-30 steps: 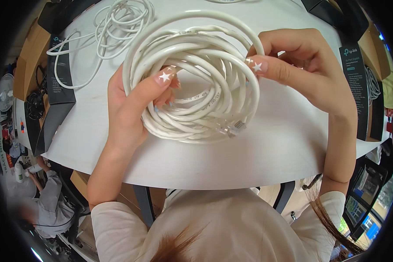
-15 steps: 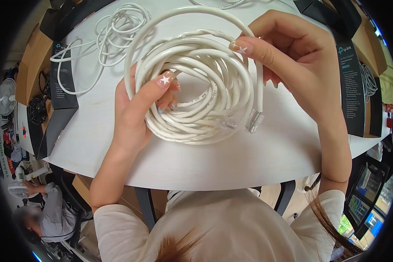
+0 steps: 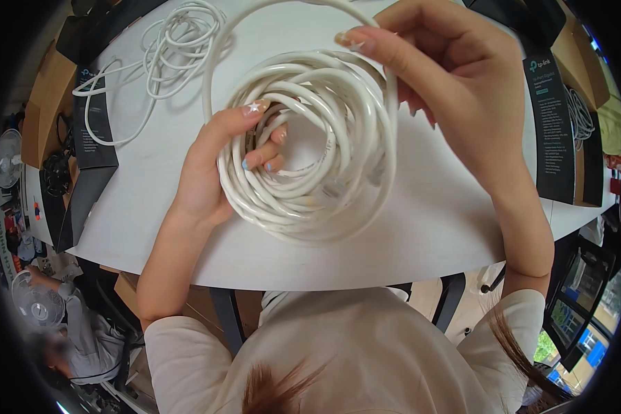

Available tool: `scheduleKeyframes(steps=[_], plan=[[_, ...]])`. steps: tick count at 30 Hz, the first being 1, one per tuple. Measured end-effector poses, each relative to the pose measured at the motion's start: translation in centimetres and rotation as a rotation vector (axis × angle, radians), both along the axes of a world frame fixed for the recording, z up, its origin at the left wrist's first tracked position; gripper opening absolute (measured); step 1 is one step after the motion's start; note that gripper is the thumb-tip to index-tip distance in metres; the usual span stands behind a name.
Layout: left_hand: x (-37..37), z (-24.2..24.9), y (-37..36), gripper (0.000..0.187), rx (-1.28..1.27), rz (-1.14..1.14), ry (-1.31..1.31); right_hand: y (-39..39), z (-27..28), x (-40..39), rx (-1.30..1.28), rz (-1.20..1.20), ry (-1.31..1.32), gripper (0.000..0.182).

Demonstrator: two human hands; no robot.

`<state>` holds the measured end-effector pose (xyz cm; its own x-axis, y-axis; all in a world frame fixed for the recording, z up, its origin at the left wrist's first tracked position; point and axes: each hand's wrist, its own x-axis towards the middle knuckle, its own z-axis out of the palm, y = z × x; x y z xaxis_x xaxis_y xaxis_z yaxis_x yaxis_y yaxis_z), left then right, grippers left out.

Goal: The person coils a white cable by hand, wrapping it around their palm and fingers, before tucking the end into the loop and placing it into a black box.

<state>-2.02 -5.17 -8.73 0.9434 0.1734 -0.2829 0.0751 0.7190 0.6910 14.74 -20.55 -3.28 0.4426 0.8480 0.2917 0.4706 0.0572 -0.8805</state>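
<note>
A thick coil of white network cable hangs above the white table in front of me. My left hand is closed around the coil's left side, thumb over the front and fingertips showing through the middle. Higher up on the right, my right hand pinches a loose outer loop of the same cable between thumb and fingers. That loop arches above the coil and runs down its right side. Two clear plugs, one of them a blurred connector, sit at the coil's lower right.
Another loose white cable lies on the table at the back left. Dark tp-link boxes stand at both sides, the left box and the right box, which has a grey cable bundle. A person holds a fan at lower left.
My right hand has moved slightly up and left with the loop, which now wraps around the coil's right side. The plug that dangled at right now lies against the coil.
</note>
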Motion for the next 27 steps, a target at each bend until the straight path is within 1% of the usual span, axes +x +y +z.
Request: scheduleKeyframes(steps=[3,7,10,12,14,17,19,20,23,27], plan=[[0.2,0.0,-0.2,0.024,0.025,0.105,0.003,0.0,1.4,-0.8,-0.078,0.011,0.317,0.015],[0.4,0.0,-0.5,0.029,0.044,0.16,-0.019,0.1,1.0,-0.6,-0.144,-0.01,0.483,0.018],[0.7,0.4,-1.2,0.032,0.113,0.266,0.073,0.2,1.3,0.0,-0.223,0.055,0.618,0.017],[0.6,0.2,-0.8,0.032,0.123,0.246,0.047,0.3,1.1,-0.2,-0.23,0.043,0.607,0.018],[0.6,-0.1,-0.5,0.033,0.12,0.258,0.036,0.5,-0.4,-1.0,-0.173,-0.044,0.481,0.021],[0.6,-0.3,-0.5,0.033,0.118,0.31,0.041,0.8,-1.1,-1.2,-0.161,-0.038,0.5,0.028],[0.4,-0.4,-0.4,0.033,0.147,0.325,0.05,1.0,-0.8,-1.8,-0.129,-0.073,0.552,0.027],[0.4,-0.4,-0.3,0.033,0.175,0.372,0.073,1.2,-0.7,-2.0,-0.115,-0.09,0.579,0.026],[0.6,-0.3,0.3,0.032,0.226,0.485,0.116,0.8,-2.3,-1.7,-0.019,0.042,0.525,0.028],[0.3,-0.3,1.2,0.029,0.208,0.559,0.076,1.3,-3.6,-3.1,0.107,0.055,-0.068,0.04]])
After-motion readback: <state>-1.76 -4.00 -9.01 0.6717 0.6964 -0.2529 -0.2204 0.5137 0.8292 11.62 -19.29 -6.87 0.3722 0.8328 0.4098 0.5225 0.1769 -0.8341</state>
